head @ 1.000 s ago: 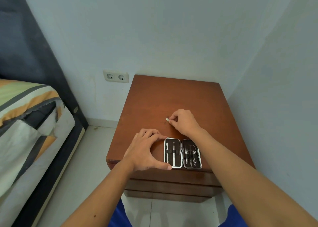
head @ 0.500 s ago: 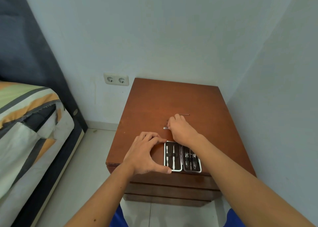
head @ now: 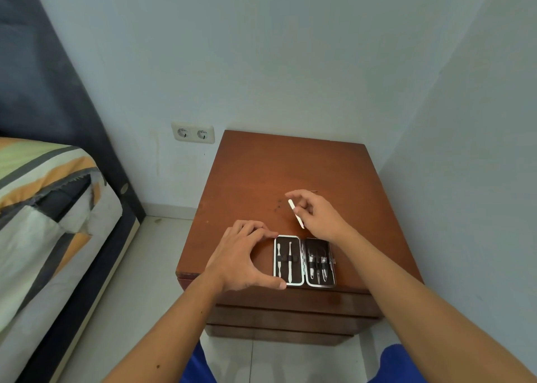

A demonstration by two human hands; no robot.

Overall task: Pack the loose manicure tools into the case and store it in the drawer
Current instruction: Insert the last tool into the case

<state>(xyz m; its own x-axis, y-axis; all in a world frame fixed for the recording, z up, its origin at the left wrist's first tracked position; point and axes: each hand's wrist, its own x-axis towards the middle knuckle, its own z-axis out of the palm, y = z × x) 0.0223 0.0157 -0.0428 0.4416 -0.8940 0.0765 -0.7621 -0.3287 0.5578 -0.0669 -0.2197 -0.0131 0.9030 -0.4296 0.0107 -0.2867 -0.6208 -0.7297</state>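
Head view, looking down on a brown wooden nightstand (head: 261, 173) set in a corner between two pale walls. The manicure case (head: 304, 261) lies open and flat near the front edge of the top, its two halves side by side: the left half carries two slim white-metal tools under a strap, the right half several shorter clippers and nippers. The left hand (head: 242, 259) rests against the case's left side, forefinger curved to the far left corner and thumb pressed at the near left corner, so that the case is braced between them. The right hand (head: 315, 215) is raised just beyond the case's far edge and pinches a thin pale metal tool (head: 295, 213) between thumb and fingers; the tool slants down and toward the case, its lower tip just short of the far rim, its upper end free in front of the curled forefinger. A second loose tool, a fine needle-like rod (head: 313, 191), lies on the top behind the right hand, mostly hidden by the fingers. Drawer fronts (head: 290, 310) stack below the top. A double wall socket (head: 193, 133) sits to the left, and a bed with striped bedding (head: 43, 196) fills the left margin.
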